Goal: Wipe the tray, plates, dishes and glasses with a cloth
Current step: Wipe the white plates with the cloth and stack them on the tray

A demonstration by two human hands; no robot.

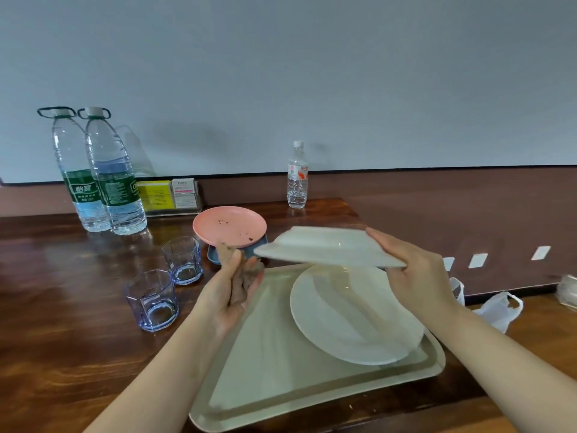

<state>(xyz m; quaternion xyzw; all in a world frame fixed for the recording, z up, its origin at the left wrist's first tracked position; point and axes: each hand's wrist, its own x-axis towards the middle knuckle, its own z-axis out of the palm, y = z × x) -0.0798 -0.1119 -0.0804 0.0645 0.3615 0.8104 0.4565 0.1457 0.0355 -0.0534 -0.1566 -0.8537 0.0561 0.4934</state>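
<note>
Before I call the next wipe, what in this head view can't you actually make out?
- Blue dish under the pink plate: mostly hidden by that plate and the left hand.
- Brownish cloth in the left hand: motion-blurred, fingers cover it.
- Underside of the white square dish held by the right hand: faces away.
- Clear item: cut by the right edge.

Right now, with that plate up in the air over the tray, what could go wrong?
The right hand holds the lifted white plate by one edge only, tilted; it could slip onto the round plate on the tray below. The left hand grips a small brownish cloth near the stained pink plate, perched on a blue dish; a bump might tip it.
</note>
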